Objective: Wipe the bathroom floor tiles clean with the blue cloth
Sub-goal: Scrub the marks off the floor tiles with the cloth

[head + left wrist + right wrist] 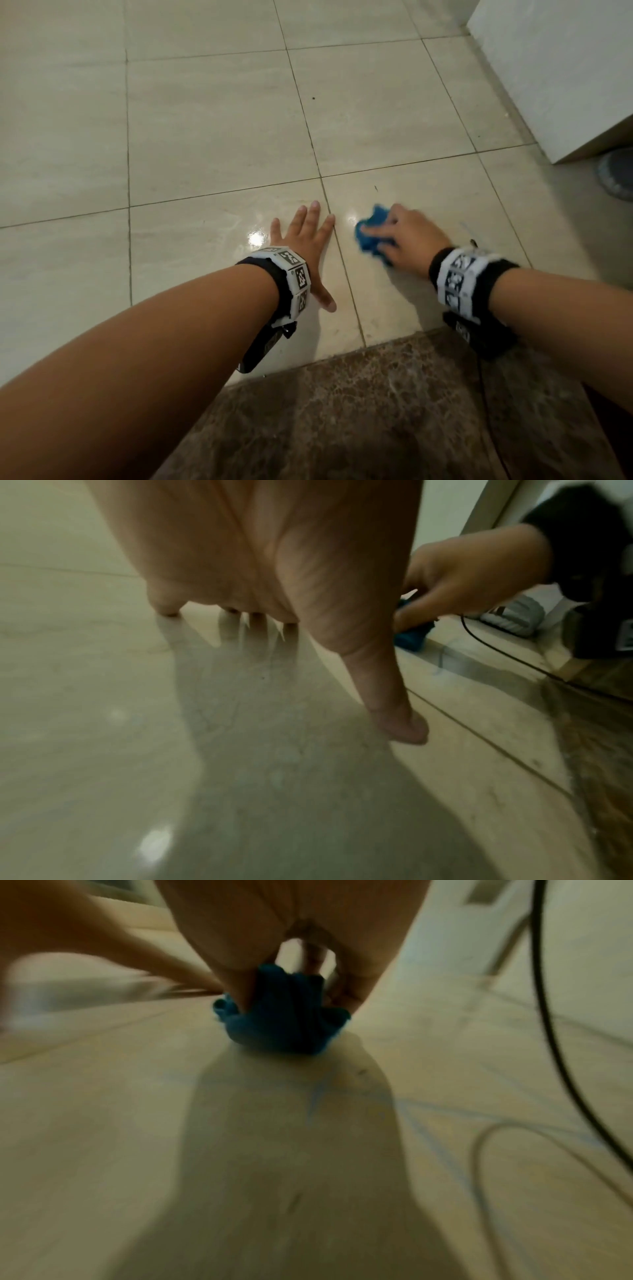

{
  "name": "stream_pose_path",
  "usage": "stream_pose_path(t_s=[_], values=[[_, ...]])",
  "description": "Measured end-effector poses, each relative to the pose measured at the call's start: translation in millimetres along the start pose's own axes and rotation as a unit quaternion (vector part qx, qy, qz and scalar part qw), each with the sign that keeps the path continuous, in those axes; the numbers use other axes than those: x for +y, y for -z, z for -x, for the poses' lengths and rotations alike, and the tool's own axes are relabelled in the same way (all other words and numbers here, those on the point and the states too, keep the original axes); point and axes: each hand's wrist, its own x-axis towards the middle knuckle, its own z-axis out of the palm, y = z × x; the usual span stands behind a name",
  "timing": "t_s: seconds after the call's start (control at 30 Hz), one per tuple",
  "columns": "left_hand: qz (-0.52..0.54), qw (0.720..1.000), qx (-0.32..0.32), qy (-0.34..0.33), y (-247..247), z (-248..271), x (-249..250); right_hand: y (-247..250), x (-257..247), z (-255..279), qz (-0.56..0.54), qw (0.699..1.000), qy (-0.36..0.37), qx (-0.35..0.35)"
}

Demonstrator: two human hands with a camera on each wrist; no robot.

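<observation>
Right hand point(407, 236) presses a bunched blue cloth point(371, 233) onto a beige floor tile point(421, 305), just right of a grout line point(337, 240); right grip is closed round the cloth, fingers curled over the top of the wad, thumb side tucking it in (right wrist view: cloth point(284, 1015) squeezed up between thumb and fingers, lower edge on the floor). Left hand point(306, 246) lies flat on the neighbouring tile, fingers straight and spread, holding nothing; left grip wide, palm raised off the floor and fingertips point(167, 610) down, apparently bracing body weight. Cloth: soft, light, limp, no shape of its own; crumples to whatever the hand makes of it. Judgement: best held as now, wadded under the palm with fingers over the top, so pressure goes straight down; a pinch at one corner would let the rest drag and fold. Tiles look glossy, with bright reflections near the left hand; likely wet or slick there, so the cloth should glide easily and the bracing hand could slip. Dark specks remain on the tiles farther out point(313, 98), so most of the floor appears not yet wiped. Dark marbled threshold point(342, 411) near the body; white cabinet point(565, 68) at far right. Right wrist picture is blurred; a black cable point(555, 1015) crosses it.
</observation>
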Motion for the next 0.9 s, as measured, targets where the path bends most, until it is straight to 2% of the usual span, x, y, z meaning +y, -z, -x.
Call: stream_pose_path(t_s=[0.07, 0.1, 0.13, 0.2, 0.27, 0.3, 0.33, 0.37, 0.43, 0.47, 0.5, 0.53, 0.6, 0.63, 0.7, 0.73, 0.8, 0.87, 0.9], values=[[0.005, 1.0, -0.006, 0.001, 4, 1, 1, 7, 20, -16, -0.037, 0.982, -0.183, 0.029], [0.003, 1.0, -0.007, 0.002, 5, 1, 2, 4, 18, -14, -0.053, 0.973, -0.22, 0.036], [0.001, 1.0, -0.008, 0.003, 5, 1, 2, -2, 10, -8, -0.049, 0.977, -0.203, 0.031], [-0.001, 1.0, -0.008, 0.006, 4, 0, 3, -12, -23, 18, -0.034, 0.998, -0.047, 0.0], [-0.005, 1.0, -0.01, 0.008, 5, 0, 2, -10, -34, 31, 0.001, 0.996, 0.084, -0.043], [-0.004, 1.0, -0.01, 0.009, 5, 0, 3, -5, -25, 25, 0.006, 0.996, 0.085, -0.039], [-0.003, 1.0, -0.007, 0.01, 5, 0, 3, 0, -12, 15, 0.007, 0.999, 0.041, -0.023], [-0.001, 1.0, -0.005, 0.008, 5, 1, 3, 5, 6, 3, -0.004, 0.999, -0.038, -0.017], [-0.001, 1.0, -0.004, 0.005, 6, 3, 3, 12, 39, -9, -0.062, 0.974, -0.217, 0.007], [-0.002, 1.0, -0.003, 0.005, 7, 3, 3, 10, 43, -8, -0.087, 0.96, -0.266, 0.018], [-0.003, 1.0, -0.003, 0.004, 7, 3, 3, 5, 38, -5, -0.084, 0.96, -0.265, 0.024], [-0.003, 1.0, -0.004, 0.004, 7, 2, 3, 1, 25, 1, -0.071, 0.971, -0.226, 0.022], [-0.002, 1.0, -0.004, 0.006, 6, 1, 3, -8, -11, 22, -0.032, 0.997, -0.075, 0.0], [-0.003, 1.0, -0.002, 0.008, 5, 0, 3, -11, -26, 31, -0.018, 1.0, -0.011, -0.011], [-0.005, 1.0, -0.003, 0.011, 5, 0, 3, -11, -30, 34, 0.006, 0.999, 0.047, -0.017], [-0.005, 1.0, -0.004, 0.011, 5, 0, 3, -8, -21, 28, 0.009, 0.999, 0.029, -0.018], [-0.003, 1.0, -0.002, 0.007, 6, 1, 3, 0, 7, 14, -0.011, 0.995, -0.098, 0.0], [-0.002, 1.0, 0.0, 0.006, 6, 3, 3, 4, 22, 12, -0.085, 0.971, -0.221, 0.028], [-0.002, 1.0, 0.0, 0.006, 6, 2, 3, 3, 18, 14, -0.084, 0.971, -0.222, 0.022]])
